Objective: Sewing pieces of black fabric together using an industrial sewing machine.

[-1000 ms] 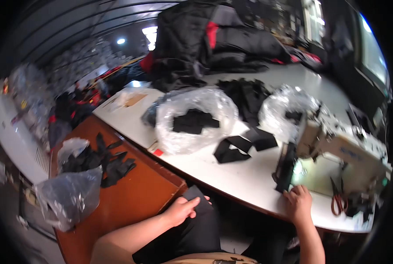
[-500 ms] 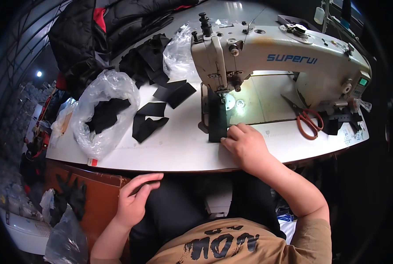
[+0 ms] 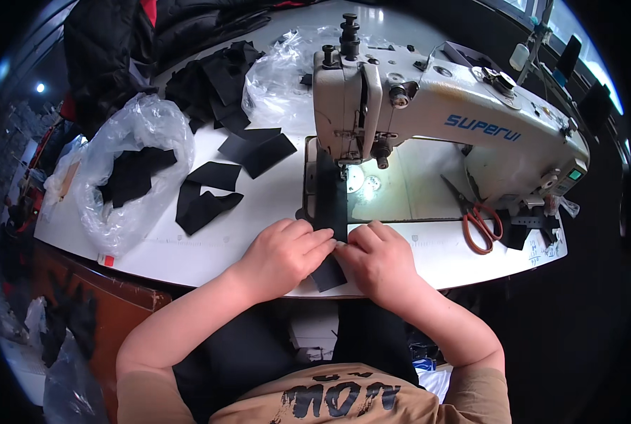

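Observation:
A black fabric strip (image 3: 331, 201) runs from under the needle area of the white sewing machine (image 3: 428, 106) toward me, its near end close to the table edge. My left hand (image 3: 287, 258) lies over the strip from the left, its fingers closed on the fabric. From the other side my right hand (image 3: 377, 263) pinches the strip's right edge. The fingertips of both hands nearly meet just in front of the machine's needle plate. What lies beneath the fingers is hidden.
Left of the machine lie black fabric pieces (image 3: 208, 187) and a clear plastic bag (image 3: 135, 226) holding more black cloth. Orange-handled scissors (image 3: 479, 230) rest to the right of my right hand. A black padded garment (image 3: 103, 63) is heaped at the back left.
My left hand has come up from below the table edge onto the strip. More of the strip now extends toward me. The view has shifted slightly.

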`<state>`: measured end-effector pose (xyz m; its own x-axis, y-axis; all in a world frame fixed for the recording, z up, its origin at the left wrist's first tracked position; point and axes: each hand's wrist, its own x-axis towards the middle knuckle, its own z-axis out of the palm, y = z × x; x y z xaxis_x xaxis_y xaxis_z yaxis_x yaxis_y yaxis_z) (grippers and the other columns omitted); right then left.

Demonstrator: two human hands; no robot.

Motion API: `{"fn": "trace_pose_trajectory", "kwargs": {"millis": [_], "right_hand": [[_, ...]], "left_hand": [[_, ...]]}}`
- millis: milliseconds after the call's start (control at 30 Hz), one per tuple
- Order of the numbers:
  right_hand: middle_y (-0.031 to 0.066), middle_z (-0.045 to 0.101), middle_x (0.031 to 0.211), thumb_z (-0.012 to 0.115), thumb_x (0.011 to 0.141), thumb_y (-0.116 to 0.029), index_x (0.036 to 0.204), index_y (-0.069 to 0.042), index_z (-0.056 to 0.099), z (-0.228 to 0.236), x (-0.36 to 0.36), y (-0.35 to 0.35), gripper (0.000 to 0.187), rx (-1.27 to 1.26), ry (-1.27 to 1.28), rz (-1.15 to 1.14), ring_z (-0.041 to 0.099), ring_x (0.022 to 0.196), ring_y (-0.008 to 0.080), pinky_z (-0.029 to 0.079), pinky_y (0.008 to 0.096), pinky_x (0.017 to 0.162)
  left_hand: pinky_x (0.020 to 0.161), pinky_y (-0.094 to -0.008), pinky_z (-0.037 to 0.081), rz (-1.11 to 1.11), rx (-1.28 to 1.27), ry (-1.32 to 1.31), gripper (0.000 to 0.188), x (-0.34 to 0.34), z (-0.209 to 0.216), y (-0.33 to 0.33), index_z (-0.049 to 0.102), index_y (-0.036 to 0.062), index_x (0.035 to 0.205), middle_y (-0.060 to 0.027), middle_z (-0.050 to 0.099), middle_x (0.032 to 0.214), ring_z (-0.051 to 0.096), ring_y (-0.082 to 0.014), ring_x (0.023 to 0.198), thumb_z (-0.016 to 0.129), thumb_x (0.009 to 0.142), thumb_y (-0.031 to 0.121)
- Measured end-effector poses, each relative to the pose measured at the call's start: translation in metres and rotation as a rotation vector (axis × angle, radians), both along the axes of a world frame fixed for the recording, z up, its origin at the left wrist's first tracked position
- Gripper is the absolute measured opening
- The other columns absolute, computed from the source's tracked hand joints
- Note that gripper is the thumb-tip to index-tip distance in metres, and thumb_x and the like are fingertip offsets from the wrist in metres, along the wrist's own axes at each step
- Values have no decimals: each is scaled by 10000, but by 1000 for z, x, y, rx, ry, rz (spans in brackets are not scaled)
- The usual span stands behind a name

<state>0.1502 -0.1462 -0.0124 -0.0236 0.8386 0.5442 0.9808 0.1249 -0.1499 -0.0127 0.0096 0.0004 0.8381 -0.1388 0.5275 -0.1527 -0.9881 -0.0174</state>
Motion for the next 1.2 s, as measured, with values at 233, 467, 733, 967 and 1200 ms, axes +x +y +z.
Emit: {"fn": "trace_pose_trajectory", "kwargs": {"millis": [233,467,733,967,1200], "right_hand": [[31,594,845,750,778,-97,909,-118,763,11,3,2,133,-21,26,-3,591,766,231,508,355,649],[44,585,836,777,768,-109,908,-128,768,5,12,8,141,-16,40,25,589,761,241,504,365,638],[61,612,866,747,754,-13,934,-104,772,4,14,8,203,31,168,-22,610,793,265,510,380,648],[78,626,832,715,660,49,915,-83,783,2,22,-3,295,45,235,-32,622,788,277,518,383,645],[65,610,832,708,674,45,982,-95,794,5,16,0,349,46,152,-31,598,767,264,505,371,641]], "left_hand": [[805,-361,537,20,-95,68,350,2,2,4,760,37,1056,-60,752,1139,669,-226,915,676,716,32],[841,-375,536,45,-138,78,361,4,1,5,751,34,1069,-64,744,1173,663,-238,938,661,720,8],[888,-396,531,53,-132,69,309,11,-1,12,747,36,1064,-66,736,1166,643,-248,943,648,772,30],[889,-411,532,52,-114,47,343,12,-1,11,740,30,1065,-73,735,1168,649,-255,928,662,733,4],[878,-415,533,54,-80,17,304,11,-3,9,739,22,1059,-77,735,1153,650,-258,914,654,767,46]]}}
